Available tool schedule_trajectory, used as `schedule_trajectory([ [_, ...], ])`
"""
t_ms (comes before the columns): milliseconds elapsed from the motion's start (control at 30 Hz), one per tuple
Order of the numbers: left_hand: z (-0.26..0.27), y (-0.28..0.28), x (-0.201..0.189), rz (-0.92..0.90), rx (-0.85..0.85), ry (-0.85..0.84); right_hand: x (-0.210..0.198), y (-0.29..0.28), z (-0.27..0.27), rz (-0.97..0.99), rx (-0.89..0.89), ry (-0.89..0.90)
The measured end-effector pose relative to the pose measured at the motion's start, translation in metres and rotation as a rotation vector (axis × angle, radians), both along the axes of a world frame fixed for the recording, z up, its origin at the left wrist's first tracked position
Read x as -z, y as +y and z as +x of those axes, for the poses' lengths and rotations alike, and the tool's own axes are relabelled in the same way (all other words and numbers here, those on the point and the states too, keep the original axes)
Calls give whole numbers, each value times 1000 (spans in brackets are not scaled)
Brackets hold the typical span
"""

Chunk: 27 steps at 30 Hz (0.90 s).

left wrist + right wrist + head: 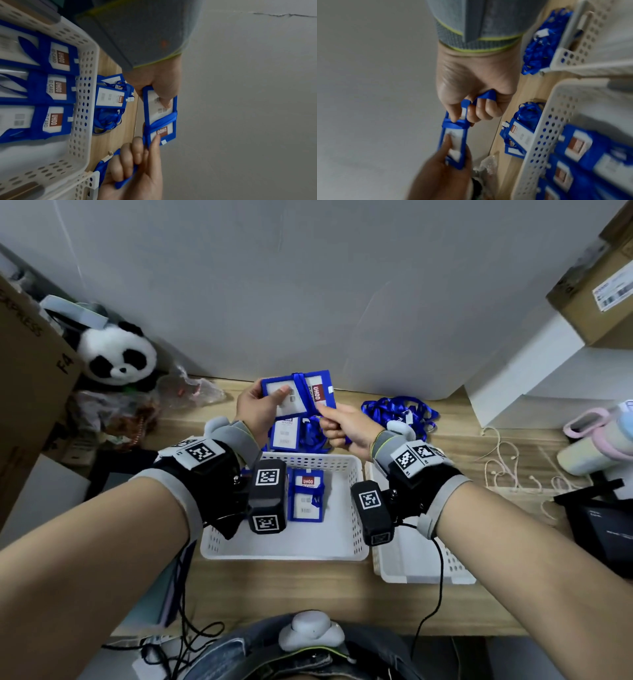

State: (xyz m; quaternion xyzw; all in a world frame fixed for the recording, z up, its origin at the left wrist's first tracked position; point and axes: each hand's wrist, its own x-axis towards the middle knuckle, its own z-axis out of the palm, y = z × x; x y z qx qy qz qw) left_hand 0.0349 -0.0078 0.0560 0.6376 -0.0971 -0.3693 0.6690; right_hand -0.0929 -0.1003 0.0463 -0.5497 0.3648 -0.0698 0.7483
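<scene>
A blue ID card holder with a white insert and a red UHOO label is held in the air above the desk's far side. A blue lanyard strap is wrapped across its middle. My left hand grips the holder's left end, thumb on its face. My right hand pinches the strap at the holder's right edge, and more blue lanyard is bunched in its curled fingers. The holder appears edge-on in the right wrist view.
A white perforated basket below my wrists holds several wrapped blue card holders. A second white basket stands to its right. Loose holders and a lanyard pile lie behind. A panda toy, cardboard boxes and cables crowd the sides.
</scene>
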Motion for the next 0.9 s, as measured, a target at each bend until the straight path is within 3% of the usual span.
schedule_trajectory([
  [100,3,4,1,94,110,-44,-1,-4,-2,-22,113,10],
  [233,2,13,-1,244,351,-97,2,-6,-3,-258,26,153],
  [333,-3,18,-3,282,510,-48,3,-4,-5,-266,26,154],
  [567,-11,16,-2,296,320,-97,0,-4,0,-388,153,72],
  [700,-16,17,-2,322,326,-110,-11,-6,0,-317,112,6],
  [900,-16,19,-7,345,344,-136,-10,-6,4,-343,114,62],
])
